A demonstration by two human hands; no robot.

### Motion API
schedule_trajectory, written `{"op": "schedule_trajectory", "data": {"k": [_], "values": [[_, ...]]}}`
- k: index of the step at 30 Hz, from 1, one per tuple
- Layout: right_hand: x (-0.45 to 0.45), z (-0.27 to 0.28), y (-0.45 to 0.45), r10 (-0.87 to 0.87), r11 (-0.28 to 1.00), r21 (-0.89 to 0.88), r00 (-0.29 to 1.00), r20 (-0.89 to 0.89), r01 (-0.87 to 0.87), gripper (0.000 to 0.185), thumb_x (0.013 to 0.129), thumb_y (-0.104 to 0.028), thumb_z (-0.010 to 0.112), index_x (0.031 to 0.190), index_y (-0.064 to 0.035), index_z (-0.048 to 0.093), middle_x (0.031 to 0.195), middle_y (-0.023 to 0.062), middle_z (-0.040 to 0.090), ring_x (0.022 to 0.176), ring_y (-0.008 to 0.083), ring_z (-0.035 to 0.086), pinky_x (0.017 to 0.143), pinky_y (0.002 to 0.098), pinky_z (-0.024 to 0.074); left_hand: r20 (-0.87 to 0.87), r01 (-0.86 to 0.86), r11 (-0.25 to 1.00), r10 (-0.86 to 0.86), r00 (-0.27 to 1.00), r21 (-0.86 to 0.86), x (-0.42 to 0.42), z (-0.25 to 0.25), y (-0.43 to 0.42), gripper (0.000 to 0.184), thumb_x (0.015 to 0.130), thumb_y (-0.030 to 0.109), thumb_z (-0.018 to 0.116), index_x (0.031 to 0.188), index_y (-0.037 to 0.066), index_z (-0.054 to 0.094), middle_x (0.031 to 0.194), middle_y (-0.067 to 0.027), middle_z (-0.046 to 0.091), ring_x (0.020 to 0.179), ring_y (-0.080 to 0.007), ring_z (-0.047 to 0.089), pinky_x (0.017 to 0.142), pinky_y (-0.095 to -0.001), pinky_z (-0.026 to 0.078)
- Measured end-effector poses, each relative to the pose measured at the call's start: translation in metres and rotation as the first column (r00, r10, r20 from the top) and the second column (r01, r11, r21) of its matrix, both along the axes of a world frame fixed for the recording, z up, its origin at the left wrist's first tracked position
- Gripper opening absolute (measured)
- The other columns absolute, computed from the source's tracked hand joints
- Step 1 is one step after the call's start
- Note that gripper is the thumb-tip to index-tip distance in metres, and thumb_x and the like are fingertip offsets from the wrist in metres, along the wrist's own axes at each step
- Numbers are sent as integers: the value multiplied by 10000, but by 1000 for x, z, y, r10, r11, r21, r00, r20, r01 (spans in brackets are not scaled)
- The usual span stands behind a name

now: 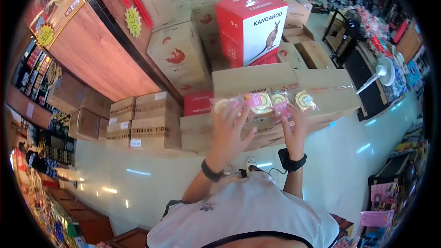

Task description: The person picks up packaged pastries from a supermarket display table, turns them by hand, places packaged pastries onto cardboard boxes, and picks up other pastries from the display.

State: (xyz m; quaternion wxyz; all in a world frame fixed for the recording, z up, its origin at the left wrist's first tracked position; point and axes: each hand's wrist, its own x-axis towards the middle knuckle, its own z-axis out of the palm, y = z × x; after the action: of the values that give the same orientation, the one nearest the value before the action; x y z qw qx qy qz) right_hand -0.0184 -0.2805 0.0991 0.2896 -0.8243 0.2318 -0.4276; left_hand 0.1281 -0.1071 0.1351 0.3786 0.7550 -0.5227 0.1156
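Several clear-wrapped roll cakes (261, 100) with pink labels lie in a row on top of a long cardboard carton (255, 77). My left hand (229, 131) is over the left end of the row, fingers spread and the tips against the wrappers; it partly hides the leftmost roll cake (222, 105). On the other side, my right hand (295, 131) has its fingers apart at a small pink-labelled pack (280, 105), near the rightmost roll cake (303, 100). Neither hand visibly grips a pack. Both wrists wear black bands.
Behind the carton stands a red and white KANGAROO box (264, 30). Tall brown cartons (177, 55) are stacked behind to the left, and smaller taped boxes (154, 119) sit on the floor. A white fan (385, 71) stands at the right. Pale glossy floor (151, 174) surrounds me.
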Motion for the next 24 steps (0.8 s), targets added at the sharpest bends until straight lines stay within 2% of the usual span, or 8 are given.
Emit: {"op": "schedule_trajectory", "data": {"k": [4, 8, 11, 15, 19, 24], "values": [[-14, 6, 50, -84, 991, 103, 996, -40, 87, 294, 908, -76, 668, 1193, -6, 641, 1217, 180, 651, 1105, 368, 603, 929, 426, 486, -48, 185, 982, -187, 981, -49, -4, 1, 26, 632, 816, 175, 773, 1393, 49, 547, 1434, -155, 519, 1385, -384, 420, 1157, -525, 295], [-29, -3, 92, -162, 982, 78, 981, -104, 170, 245, 904, -75, 670, 1139, -7, 673, 1140, 191, 684, 1066, 368, 644, 902, 408, 508, -191, 337, 919, -375, 907, -203, -14, -12, 45, 621, 808, 163, 794, 1360, 9, 556, 1432, -166, 523, 1346, -383, 462, 1122, -485, 362], [-46, -3, 126, -232, 936, 221, 954, -192, 273, 262, 912, -77, 647, 1162, 0, 672, 1140, 164, 696, 1086, 323, 653, 955, 384, 487, -222, 398, 892, -441, 870, -212, -18, -21, 54, 620, 803, 156, 800, 1356, 12, 560, 1415, -169, 539, 1317, -384, 489, 1106, -480, 381], [-72, -8, 154, -308, 895, 257, 921, -237, 365, 246, 910, -87, 655, 1141, -6, 682, 1075, 147, 703, 1010, 266, 664, 918, 360, 499, -261, 450, 850, -517, 816, -275, -27, -31, 57, 602, 814, 130, 789, 1358, 13, 557, 1386, -168, 567, 1290, -380, 515, 1089, -480, 396], [-107, -2, 175, -440, 846, 258, 884, -154, 466, 228, 912, -49, 648, 1130, 7, 682, 1049, 130, 711, 979, 244, 670, 894, 339, 510, -302, 548, 778, -625, 720, -306, -50, -25, 50, 575, 832, 111, 777, 1356, 17, 559, 1384, -171, 576, 1278, -366, 536, 1073, -463, 417], [-164, 4, 204, -616, 744, 260, 783, -88, 615, 208, 915, -61, 660, 1111, 6, 675, 1033, 144, 702, 955, 265, 688, 848, 341, 527, -326, 704, 643, -763, 558, -302, -101, -19, 38, 555, 839, 113, 777, 1343, 12, 565, 1384, -179, 580, 1259, -348, 561, 1053, -421, 446]]}}
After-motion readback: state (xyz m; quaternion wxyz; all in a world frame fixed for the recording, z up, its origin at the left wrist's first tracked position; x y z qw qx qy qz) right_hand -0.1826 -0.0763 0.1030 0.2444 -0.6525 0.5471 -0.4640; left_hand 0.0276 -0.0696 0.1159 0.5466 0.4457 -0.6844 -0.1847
